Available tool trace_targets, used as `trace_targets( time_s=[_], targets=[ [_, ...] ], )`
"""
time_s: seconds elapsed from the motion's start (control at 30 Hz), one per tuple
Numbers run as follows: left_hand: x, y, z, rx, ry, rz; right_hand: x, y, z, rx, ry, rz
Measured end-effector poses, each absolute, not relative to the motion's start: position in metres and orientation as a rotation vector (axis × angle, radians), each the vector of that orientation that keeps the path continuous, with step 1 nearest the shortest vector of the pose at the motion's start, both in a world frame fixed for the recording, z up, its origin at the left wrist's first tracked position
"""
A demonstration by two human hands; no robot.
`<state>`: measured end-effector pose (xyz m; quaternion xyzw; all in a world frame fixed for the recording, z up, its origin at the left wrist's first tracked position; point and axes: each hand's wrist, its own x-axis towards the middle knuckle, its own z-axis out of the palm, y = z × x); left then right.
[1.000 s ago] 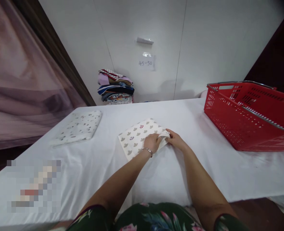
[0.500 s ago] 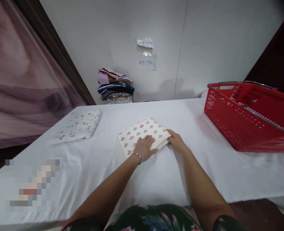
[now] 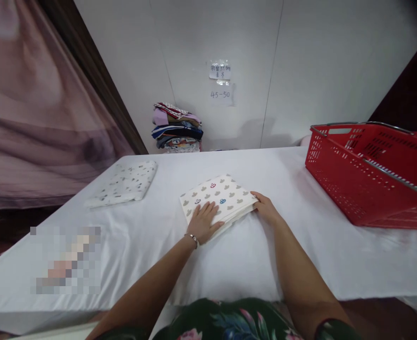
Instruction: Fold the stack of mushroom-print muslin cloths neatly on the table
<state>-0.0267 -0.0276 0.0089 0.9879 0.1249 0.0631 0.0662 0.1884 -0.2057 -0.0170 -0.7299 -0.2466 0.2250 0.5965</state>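
Observation:
A folded cream cloth (image 3: 229,193) with grey mouse-head shapes and a few coloured ones lies in the middle of the table. My left hand (image 3: 204,222) rests flat on its near left part, fingers spread, a bracelet at the wrist. At the cloth's right corner, my right hand (image 3: 267,208) grips the edge, with the thumb side near the top layer and the other fingers partly hidden. Several layers show along the near edge. Farther left lies another folded white cloth (image 3: 130,182) with small dark specks, touched by neither hand.
A red plastic basket (image 3: 364,184) with metal handles stands on the right of the white-covered table (image 3: 244,264). Behind the far edge is a stack of folded fabrics (image 3: 178,130) against the wall. A pixelated patch (image 3: 67,259) hides something at the left front. Pinkish drapery (image 3: 45,118) hangs at left.
My left hand has slid left and nearer across the cloth, uncovering a blue shape. My right hand stays at the right corner. The whole view has shifted slightly.

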Motion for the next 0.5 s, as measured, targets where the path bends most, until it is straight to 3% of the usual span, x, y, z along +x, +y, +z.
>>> trace_targets(
  time_s=[0.33, 0.5],
  targets=[
    [-0.028, -0.029, 0.006, 3.007, 0.372, 0.217, 0.182, -0.209, -0.004, -1.878, -0.851, 0.293],
    [-0.030, -0.028, 0.006, 3.004, 0.346, 0.226, 0.185, -0.207, -0.009, -1.753, -0.839, 0.359]
  ],
)
